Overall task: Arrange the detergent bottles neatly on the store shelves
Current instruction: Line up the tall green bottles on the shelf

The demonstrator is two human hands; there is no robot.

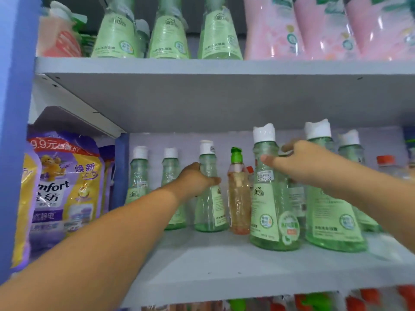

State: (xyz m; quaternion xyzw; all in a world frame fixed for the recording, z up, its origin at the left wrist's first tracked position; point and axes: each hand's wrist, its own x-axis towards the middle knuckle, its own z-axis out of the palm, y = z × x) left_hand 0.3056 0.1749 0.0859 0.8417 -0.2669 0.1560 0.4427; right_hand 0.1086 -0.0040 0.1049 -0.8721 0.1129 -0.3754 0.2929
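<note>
Several clear green detergent bottles with white caps stand on the middle shelf [224,261]. My left hand [195,179] grips the neck of a green bottle [210,212] in the back row, left of centre. My right hand [301,163] holds the neck of a larger green bottle [269,212] standing nearer the front; the thumb crosses the front of the neck and the fingers go behind it. An orange bottle with a green cap [238,198] stands between the two held bottles. Another large green bottle [330,212] stands to the right, under my right forearm.
Purple and yellow softener refill bags [65,194] fill the left end of the shelf. The upper shelf [202,66] carries more green bottles [168,39] and pink pouches [314,32]. Red-capped bottles [385,162] stand at the far right. The shelf's front strip is bare.
</note>
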